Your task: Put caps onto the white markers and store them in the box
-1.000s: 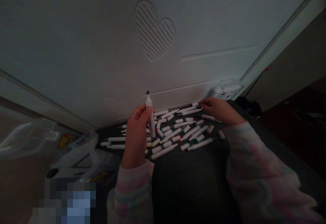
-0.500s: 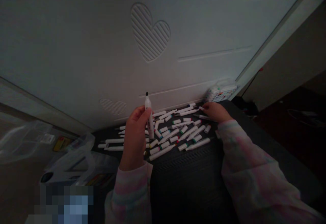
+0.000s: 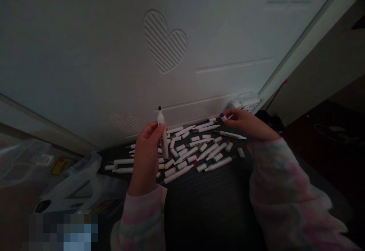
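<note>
My left hand (image 3: 146,154) is closed around an uncapped white marker (image 3: 162,123), held upright with its dark tip pointing up. Between the thumb and fingers of my right hand (image 3: 242,122) is a small marker cap (image 3: 223,117) with a purple end, raised just above the back of the dark tabletop (image 3: 205,209). Below and between my hands lie many loose white markers (image 3: 185,173) and short caps with coloured ends, such as a green-ended cap (image 3: 202,167). A marker without its cap (image 3: 231,135) rests under my right hand, and a lone cap (image 3: 241,152) lies nearer me.
A white panel with embossed hearts (image 3: 165,42) rises directly behind the table. At the back right stands a clear case of markers (image 3: 245,102), partly behind my right hand. Clear plastic packaging (image 3: 76,182) lies on the left. A blurred patch covers the lower left corner.
My right hand has lifted off the table's back edge with the cap, whose purple end now shows. My left hand still holds the marker upright. The view has shifted slightly.
</note>
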A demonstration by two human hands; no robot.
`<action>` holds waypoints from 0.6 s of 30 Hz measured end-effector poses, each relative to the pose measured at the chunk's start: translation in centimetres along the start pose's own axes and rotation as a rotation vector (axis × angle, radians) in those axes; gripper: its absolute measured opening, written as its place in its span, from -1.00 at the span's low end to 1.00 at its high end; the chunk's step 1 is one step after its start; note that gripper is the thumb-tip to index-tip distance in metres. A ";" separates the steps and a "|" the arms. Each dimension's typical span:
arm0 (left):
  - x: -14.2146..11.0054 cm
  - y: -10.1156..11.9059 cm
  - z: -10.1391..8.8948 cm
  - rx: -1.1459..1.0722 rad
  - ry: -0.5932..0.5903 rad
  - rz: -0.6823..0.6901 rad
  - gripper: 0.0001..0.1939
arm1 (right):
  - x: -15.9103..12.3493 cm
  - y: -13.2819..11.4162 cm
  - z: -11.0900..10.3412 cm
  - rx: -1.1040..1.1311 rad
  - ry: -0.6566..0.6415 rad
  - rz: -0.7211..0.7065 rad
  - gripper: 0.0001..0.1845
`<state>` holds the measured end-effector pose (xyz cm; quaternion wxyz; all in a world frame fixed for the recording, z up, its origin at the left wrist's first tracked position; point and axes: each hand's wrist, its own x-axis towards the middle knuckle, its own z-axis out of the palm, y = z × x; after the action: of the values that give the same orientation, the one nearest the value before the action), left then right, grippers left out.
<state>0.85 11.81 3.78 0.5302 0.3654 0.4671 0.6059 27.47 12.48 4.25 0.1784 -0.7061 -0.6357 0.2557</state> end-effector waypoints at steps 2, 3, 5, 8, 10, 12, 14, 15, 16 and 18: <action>0.1 0.0 0.0 -0.026 0.006 -0.003 -0.83 | -2.0 -1.7 -0.7 0.110 -0.041 -0.107 -0.79; 0.1 -0.1 0.0 -0.032 0.005 -0.007 -0.83 | -3.0 -2.4 -1.0 0.270 -0.089 -0.232 -0.82; 0.1 -0.1 0.0 -0.039 0.005 -0.004 -0.84 | -4.6 -3.6 -1.2 0.436 -0.154 -0.391 -0.84; 0.0 -0.1 0.0 -0.049 -0.002 0.003 -0.84 | -5.9 -4.6 -1.2 0.413 -0.159 -0.469 -0.87; 0.0 0.0 0.0 -0.033 -0.016 0.004 -0.84 | -6.0 -4.9 -1.1 0.375 -0.160 -0.493 -0.88; 0.0 0.0 0.0 -0.005 -0.020 0.012 -0.82 | -6.1 -5.0 -1.1 0.354 -0.165 -0.514 -0.88; 0.0 0.0 0.1 0.010 -0.016 0.011 -0.81 | -6.1 -5.1 -1.1 0.339 -0.169 -0.527 -0.87; 0.0 0.0 0.1 0.014 -0.014 0.006 -0.81 | -6.1 -5.1 -1.2 0.331 -0.168 -0.529 -0.86; 0.0 0.0 0.1 0.017 -0.012 0.003 -0.82 | -6.1 -5.1 -1.2 0.319 -0.167 -0.525 -0.85; -0.1 0.0 0.1 0.024 -0.015 -0.004 -0.82 | -5.8 -5.0 -1.1 0.262 -0.147 -0.491 -0.83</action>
<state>0.94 11.77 3.86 0.5306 0.3755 0.4709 0.5965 23.73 7.46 8.84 0.2782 -0.4816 -0.7604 0.3354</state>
